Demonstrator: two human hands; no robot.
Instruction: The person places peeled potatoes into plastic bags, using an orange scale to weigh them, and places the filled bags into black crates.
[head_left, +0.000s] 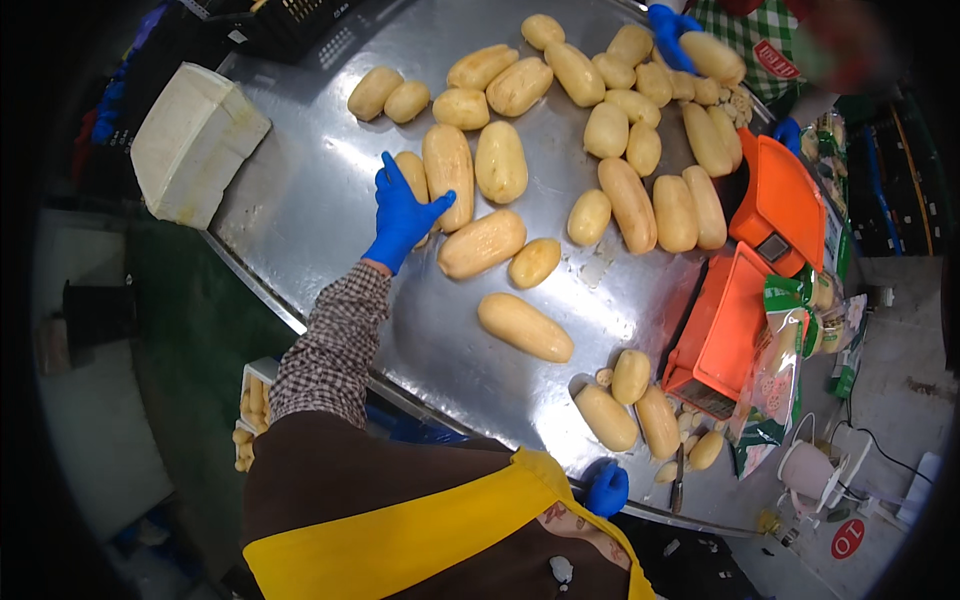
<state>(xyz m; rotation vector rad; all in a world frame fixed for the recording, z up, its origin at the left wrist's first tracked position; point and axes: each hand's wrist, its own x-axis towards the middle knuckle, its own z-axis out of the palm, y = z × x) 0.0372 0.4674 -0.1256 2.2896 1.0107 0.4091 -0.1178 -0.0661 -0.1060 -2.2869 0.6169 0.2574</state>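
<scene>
Peeled lotus root segments lie across a stainless steel table. My left hand, in a blue glove, is spread over a partly covered lotus root. Its thumb reaches the longer lotus root beside it; a firm grip is not visible. My right hand, also blue-gloved, is curled at the table's near edge, with nothing visible in it. Just beyond it lie a lotus root and another lotus root. A knife rests to its right among small lotus root pieces.
A white foam block stands at the table's left end. Two orange plastic bins and printed bags line the right side. Across the table, a co-worker's gloved hand touches a lotus root. A black crate is at upper left.
</scene>
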